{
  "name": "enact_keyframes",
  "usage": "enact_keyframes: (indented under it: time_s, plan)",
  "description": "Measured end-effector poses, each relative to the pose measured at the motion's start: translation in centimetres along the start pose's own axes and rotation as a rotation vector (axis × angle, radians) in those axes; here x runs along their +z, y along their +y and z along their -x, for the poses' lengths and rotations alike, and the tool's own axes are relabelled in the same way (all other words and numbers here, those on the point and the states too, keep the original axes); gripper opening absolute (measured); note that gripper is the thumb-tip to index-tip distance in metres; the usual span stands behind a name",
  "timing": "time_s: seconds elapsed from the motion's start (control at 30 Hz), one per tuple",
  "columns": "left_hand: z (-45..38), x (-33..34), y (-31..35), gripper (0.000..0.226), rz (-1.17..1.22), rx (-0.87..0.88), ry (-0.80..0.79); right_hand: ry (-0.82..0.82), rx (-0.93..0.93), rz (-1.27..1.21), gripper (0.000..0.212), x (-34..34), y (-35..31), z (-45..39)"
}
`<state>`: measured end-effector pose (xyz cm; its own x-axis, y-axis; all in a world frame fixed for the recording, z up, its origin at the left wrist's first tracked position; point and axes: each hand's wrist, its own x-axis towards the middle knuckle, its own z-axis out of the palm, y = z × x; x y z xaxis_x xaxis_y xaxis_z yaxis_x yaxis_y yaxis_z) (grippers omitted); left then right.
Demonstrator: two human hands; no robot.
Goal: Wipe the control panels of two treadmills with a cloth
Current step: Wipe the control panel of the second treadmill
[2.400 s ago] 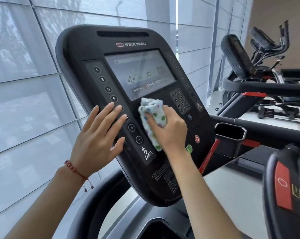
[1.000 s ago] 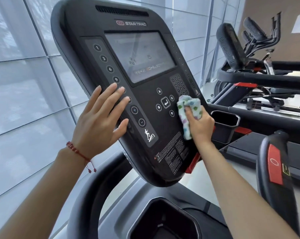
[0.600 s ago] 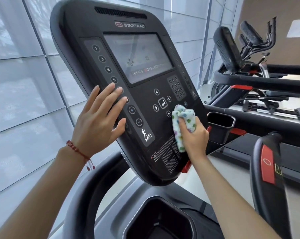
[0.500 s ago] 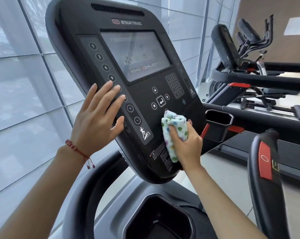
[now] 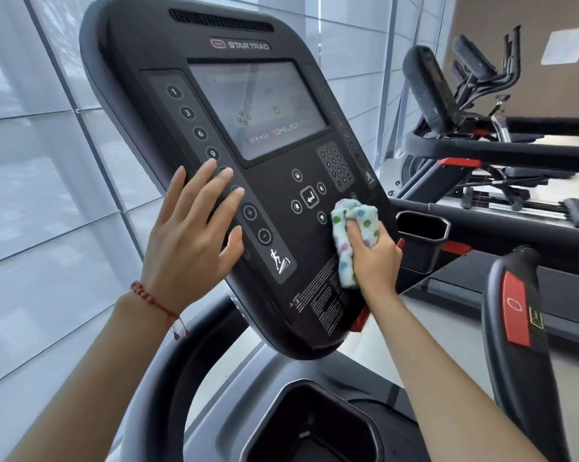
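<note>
A black treadmill control panel with a screen and button rows fills the middle of the view, tilted toward me. My left hand lies flat with spread fingers on the panel's left button strip. My right hand is closed on a bunched pale cloth with coloured dots, pressed against the panel's lower right, just below the arrow buttons and the keypad. A second treadmill's console stands further off at the right, seen from the side.
A window wall with grey blinds runs along the left. A cup holder sits right of the panel. A handrail with a red grip pad rises at the right. A dark tray recess lies below the panel.
My right hand swept the cloth from below the screen to the panel's right edge, then down and left, and now back up toward the arrow buttons. My left hand stayed in place.
</note>
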<state>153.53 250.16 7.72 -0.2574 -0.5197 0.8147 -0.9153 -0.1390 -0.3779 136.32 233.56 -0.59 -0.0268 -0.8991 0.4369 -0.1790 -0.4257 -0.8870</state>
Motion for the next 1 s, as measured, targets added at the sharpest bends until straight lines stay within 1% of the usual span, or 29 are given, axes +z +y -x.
enact_keyframes:
  time_s: [0.07, 0.2, 0.33, 0.5, 0.67, 0.73, 0.9, 1.0]
  plan:
    - [-0.1, 0.1, 0.2, 0.036, -0.009, 0.000, -0.006, 0.037, 0.077, 0.017, 0.033, 0.1, 0.6, -2.9]
    - [-0.3, 0.3, 0.2, 0.039, -0.035, 0.001, -0.033, 0.090, 0.174, 0.064, 0.042, 0.4, 2.4, -7.4]
    - [-0.4, 0.2, 0.1, 0.040, -0.059, 0.021, -0.042, 0.095, 0.207, 0.131, 0.047, 0.0, 3.3, -10.8]
    - [-0.3, 0.3, 0.1, 0.040, -0.072, 0.030, -0.028, 0.134, 0.283, 0.177, 0.049, 0.1, 4.1, -12.7]
    - [-0.2, 0.7, 0.4, 0.038, -0.022, -0.006, 0.010, 0.178, 0.403, 0.134, 0.049, 1.1, 2.1, -13.4]
    - [-0.2, 0.7, 0.3, 0.038, -0.017, -0.011, 0.015, 0.146, 0.370, 0.116, 0.048, 2.0, 0.1, -13.9]
    - [-0.2, 0.6, 0.2, 0.038, -0.033, 0.005, 0.001, 0.048, 0.162, 0.042, 0.042, 5.6, -7.1, -16.4]
    - [-0.2, 0.3, 0.0, 0.039, -0.057, 0.021, -0.011, 0.031, 0.136, 0.042, 0.041, 6.1, -7.5, -17.0]
